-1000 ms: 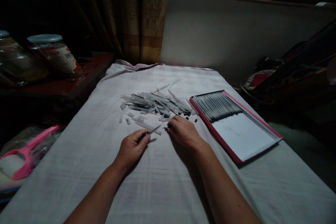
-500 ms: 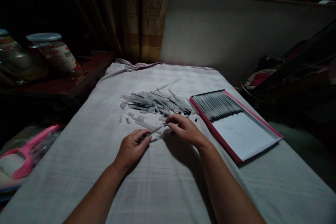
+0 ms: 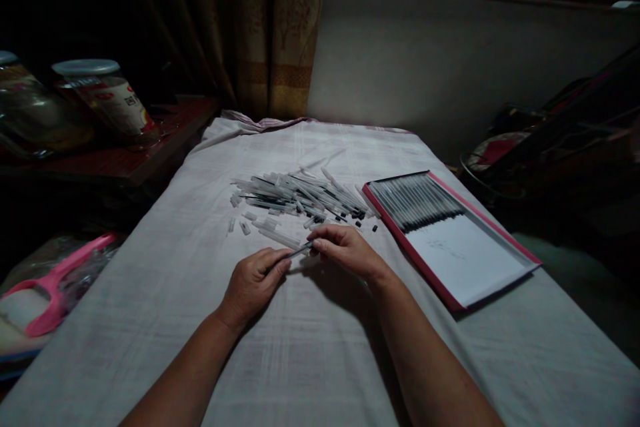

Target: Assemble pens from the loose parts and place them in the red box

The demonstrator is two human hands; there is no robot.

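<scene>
A slim pen (image 3: 301, 251) is held between my two hands, above the near side of a heap of pen parts. My left hand (image 3: 257, 282) is closed around its lower left end. My right hand (image 3: 345, 248) pinches the other end, where the fingers hide the tip. Beyond the hands lies the heap of clear barrels and dark refills (image 3: 295, 192), with small black plugs (image 3: 358, 215) and short clear caps (image 3: 245, 227) around it. To the right, a red-edged box (image 3: 407, 255) holds a row of assembled pens (image 3: 417, 200) at its far end.
A pale checked cloth (image 3: 300, 360) covers the table. At the left, a dark red shelf (image 3: 150, 157) carries lidded jars (image 3: 113, 100), with a pink-handled object (image 3: 55, 283) below it. Behind stand a curtain (image 3: 280, 33) and a pale wall (image 3: 425, 60).
My right hand has moved slightly left and down along the pen toward my left hand, so less of the pen shows between them. The heap and box look unchanged.
</scene>
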